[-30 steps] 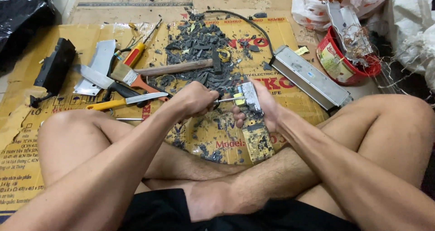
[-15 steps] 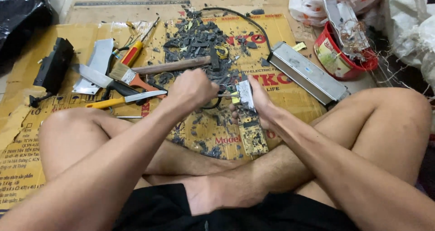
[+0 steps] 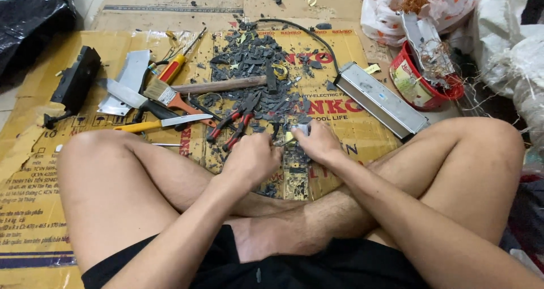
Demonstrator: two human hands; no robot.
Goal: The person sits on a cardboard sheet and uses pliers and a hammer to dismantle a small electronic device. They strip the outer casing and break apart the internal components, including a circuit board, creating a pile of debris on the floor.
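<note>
I sit cross-legged on cardboard (image 3: pixel 34 170). My right hand (image 3: pixel 318 143) pinches a small grey part (image 3: pixel 298 130) with a yellow bit on it, just above a narrow circuit board strip (image 3: pixel 296 178) lying between my shins. My left hand (image 3: pixel 252 160) is curled into a fist right beside it, knuckles up; whatever is inside the fist is hidden. Red-handled pliers (image 3: pixel 233 124) lie on the cardboard just beyond my left hand, apart from it.
Dark broken plastic bits (image 3: pixel 249 56) are heaped ahead, with a wooden-handled hammer (image 3: pixel 224 85) across them. Left lie a brush (image 3: pixel 164 96), yellow-handled knife (image 3: pixel 161 122), cleaver (image 3: pixel 131 73), screwdriver (image 3: pixel 177 65) and black block (image 3: pixel 76 79). Right: long grey metal box (image 3: pixel 379 99), red bucket (image 3: pixel 419 88).
Both hands have drawn back toward my body, away from the debris pile. The red-handled pliers now lie uncovered on the cardboard where my left hand was.
</note>
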